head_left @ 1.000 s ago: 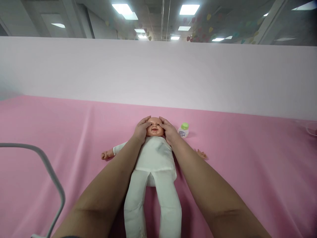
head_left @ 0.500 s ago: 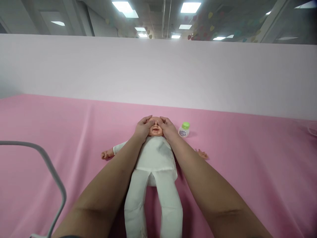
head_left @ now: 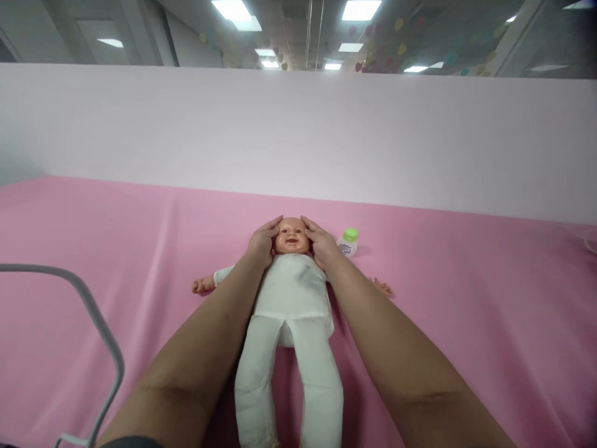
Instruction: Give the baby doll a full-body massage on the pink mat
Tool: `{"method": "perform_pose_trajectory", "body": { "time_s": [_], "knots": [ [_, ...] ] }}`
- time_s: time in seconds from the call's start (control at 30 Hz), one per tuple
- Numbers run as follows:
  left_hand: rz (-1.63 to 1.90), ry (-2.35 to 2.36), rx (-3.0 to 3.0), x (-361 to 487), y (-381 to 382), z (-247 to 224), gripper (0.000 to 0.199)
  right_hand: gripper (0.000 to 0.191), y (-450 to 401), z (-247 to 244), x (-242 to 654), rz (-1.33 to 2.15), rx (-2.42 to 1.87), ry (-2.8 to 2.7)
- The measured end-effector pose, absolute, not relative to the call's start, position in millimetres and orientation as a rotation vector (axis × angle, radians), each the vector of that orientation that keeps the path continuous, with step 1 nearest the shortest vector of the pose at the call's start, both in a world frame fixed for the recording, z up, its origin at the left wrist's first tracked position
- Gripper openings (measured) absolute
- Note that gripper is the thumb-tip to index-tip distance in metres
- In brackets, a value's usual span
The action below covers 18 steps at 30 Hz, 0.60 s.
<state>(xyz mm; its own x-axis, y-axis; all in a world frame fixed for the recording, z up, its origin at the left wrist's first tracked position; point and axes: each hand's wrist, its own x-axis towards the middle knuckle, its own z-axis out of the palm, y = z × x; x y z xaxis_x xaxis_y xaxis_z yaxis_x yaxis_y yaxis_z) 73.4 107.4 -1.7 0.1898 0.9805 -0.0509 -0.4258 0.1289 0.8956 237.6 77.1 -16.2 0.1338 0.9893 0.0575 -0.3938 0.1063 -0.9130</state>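
A baby doll [head_left: 293, 292] in a white cloth body lies face up, legs toward me, arms spread to both sides. My left hand [head_left: 263, 241] cups the left side of its head, thumb beside the eye. On the opposite side, my right hand [head_left: 321, 242] holds the head in the same way, its thumb at the temple. The doll's face [head_left: 291, 238] shows between both thumbs. The tips of my other fingers lie along the top sides of the head, partly hidden. Just right of my right hand stands a small clear bottle with a green cap [head_left: 349, 234].
A pink sheet [head_left: 116, 249] covers the surface under the doll. Behind it runs a white wall panel [head_left: 298, 130], with glass above. A grey bent tube [head_left: 100, 320] reaches in at the lower left.
Both thumbs have slid outward from the middle of the doll's face to its temples, uncovering the eyes. My hands have moved slightly apart; the doll and bottle stay in place.
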Motion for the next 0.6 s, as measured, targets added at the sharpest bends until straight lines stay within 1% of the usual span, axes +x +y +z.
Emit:
{"method": "perform_pose_trajectory", "body": {
  "time_s": [0.2,0.37,0.47,0.6],
  "knots": [
    [1.204,0.749,0.886,71.5,107.9,-6.4,0.058,0.068,76.0,-14.1,236.2,1.273,-0.898,-0.847],
    [1.212,0.748,0.943,75.7,100.0,0.6,0.068,0.063,76.6,-15.1,232.0,1.145,-0.938,-0.953],
    [1.234,0.807,0.998,79.6,98.5,3.9,0.065,0.064,79.9,-18.3,230.5,1.042,-1.006,-0.975],
    [1.268,0.841,1.048,84.0,101.7,2.9,0.058,0.056,87.6,-24.1,231.9,0.95,-1.034,-1.007]
  ]
}}
